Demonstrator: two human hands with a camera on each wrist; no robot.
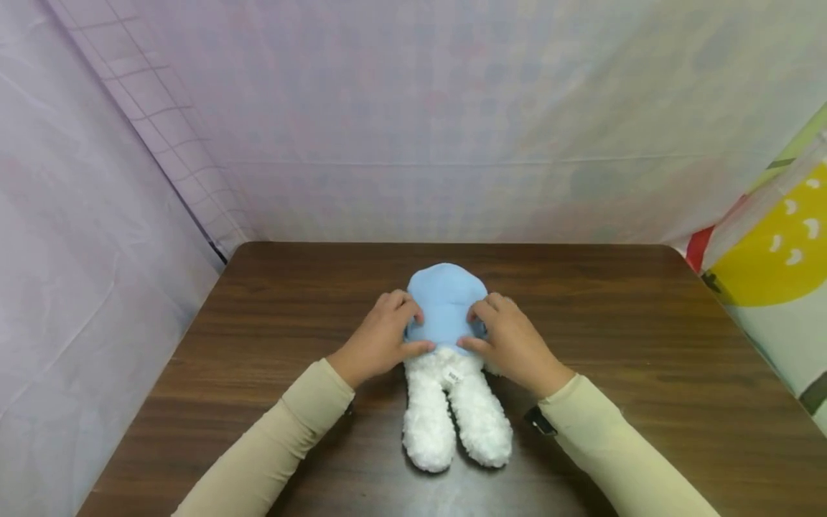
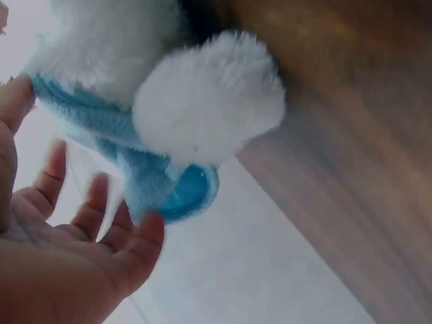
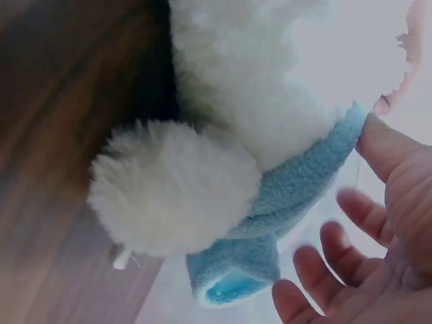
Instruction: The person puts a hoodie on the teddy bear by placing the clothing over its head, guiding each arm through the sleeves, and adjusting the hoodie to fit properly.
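Observation:
A white fluffy plush toy (image 1: 429, 424) lies flat on the table with its two legs toward me. A pale blue plush garment (image 1: 446, 287) covers its upper part down to the hem. My left hand (image 1: 381, 337) touches the garment's left side, thumb at the hem and fingers spread apart. On the right side, my right hand (image 1: 513, 345) does the same, its thumb by the hem. Close up, a round white paw (image 2: 209, 101) sits beside a hollow blue sleeve (image 2: 189, 192). The other paw (image 3: 175, 189) likewise lies next to its sleeve (image 3: 236, 277). A small white tag (image 1: 452, 375) shows between the legs.
The dark wooden table (image 1: 284, 287) runs back to a pale patterned curtain (image 1: 413, 122). Another white sheet (image 1: 77, 237) hangs along the left edge. At the right hangs a cloth with a yellow print (image 1: 775, 251).

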